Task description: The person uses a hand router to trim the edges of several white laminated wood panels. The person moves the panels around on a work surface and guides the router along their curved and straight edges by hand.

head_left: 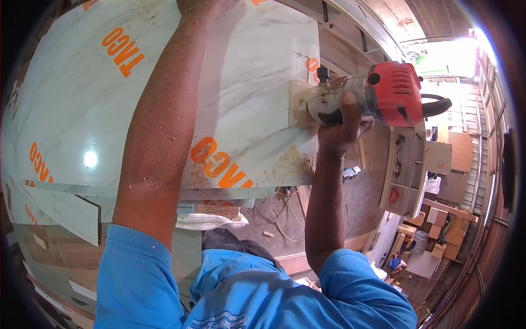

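My right hand [346,122] is wrapped round the silver body of a trim router [395,93] with a red motor housing and a black cord. The router lies on its side, its pale base [298,104] at the right edge of a white marble-patterned panel [246,82]. Orange lettering covers the panel's film, and sawdust [293,164] is scattered near its right corner. My left arm stretches across the panel to its far side. At the top edge of the picture my left hand [200,5] is cut off, so its fingers are hidden.
More panels [60,211] lie below at the left. A cabinet carcass [405,170] stands on the right, with boards and offcuts [444,230] beyond. Cords [282,214] trail over the floor by a small tool [352,172]. Another person [397,263] is farther off at the lower right.
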`<move>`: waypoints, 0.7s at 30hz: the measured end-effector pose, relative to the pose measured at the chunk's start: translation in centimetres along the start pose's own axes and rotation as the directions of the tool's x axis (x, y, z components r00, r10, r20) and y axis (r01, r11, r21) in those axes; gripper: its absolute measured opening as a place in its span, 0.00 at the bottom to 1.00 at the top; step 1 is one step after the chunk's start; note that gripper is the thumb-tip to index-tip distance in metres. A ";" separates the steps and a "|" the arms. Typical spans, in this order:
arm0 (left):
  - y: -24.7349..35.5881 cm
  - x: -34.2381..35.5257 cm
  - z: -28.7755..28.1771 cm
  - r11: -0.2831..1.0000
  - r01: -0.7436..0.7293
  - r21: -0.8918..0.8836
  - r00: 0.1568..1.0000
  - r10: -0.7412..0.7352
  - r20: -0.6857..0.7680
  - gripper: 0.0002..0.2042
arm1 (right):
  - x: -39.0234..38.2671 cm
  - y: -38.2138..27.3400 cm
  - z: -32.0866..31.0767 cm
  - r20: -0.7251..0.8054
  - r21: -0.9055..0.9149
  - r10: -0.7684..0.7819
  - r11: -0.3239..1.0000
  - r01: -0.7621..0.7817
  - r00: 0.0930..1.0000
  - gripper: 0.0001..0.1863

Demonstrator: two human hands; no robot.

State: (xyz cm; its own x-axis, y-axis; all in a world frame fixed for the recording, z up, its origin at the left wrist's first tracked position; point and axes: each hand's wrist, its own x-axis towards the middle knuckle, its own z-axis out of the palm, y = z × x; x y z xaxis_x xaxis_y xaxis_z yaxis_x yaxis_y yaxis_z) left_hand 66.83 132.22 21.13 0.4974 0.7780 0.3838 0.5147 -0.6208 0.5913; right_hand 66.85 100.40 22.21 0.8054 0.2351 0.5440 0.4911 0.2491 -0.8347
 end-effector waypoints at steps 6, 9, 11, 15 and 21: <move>0.6 0.0 -0.5 0.998 0.049 -0.030 0.996 -0.047 0.082 0.15 | -0.3 -0.9 0.9 -0.091 -0.019 -0.020 1.000 0.018 0.996 0.23; 0.3 -0.3 -0.4 0.998 0.039 -0.052 0.999 -0.039 0.010 0.16 | -0.3 -1.1 0.7 -0.048 -0.054 -0.024 0.998 0.021 0.999 0.22; 0.5 -0.5 -0.1 1.000 -0.001 0.007 0.998 0.001 -0.063 0.17 | -0.3 -1.0 0.6 0.003 -0.102 -0.043 0.994 0.043 0.999 0.22; 0.0 -0.1 0.4 1.000 0.026 -0.008 0.997 -0.026 -0.077 0.15 | -0.2 -0.9 1.1 -0.029 -0.095 -0.053 0.994 0.050 0.998 0.21; 0.3 -0.4 0.1 0.994 0.026 -0.104 0.998 -0.031 -0.050 0.13 | -0.5 -0.8 0.5 -0.015 -0.045 -0.038 0.998 0.038 0.999 0.22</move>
State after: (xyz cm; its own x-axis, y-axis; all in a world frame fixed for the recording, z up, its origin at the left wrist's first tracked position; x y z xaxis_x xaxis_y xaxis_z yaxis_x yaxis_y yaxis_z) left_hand 66.85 131.76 21.11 0.4454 0.8009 0.4003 0.4522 -0.5871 0.6714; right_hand 65.90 100.54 22.62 0.7910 0.2109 0.5743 0.5356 0.2151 -0.8166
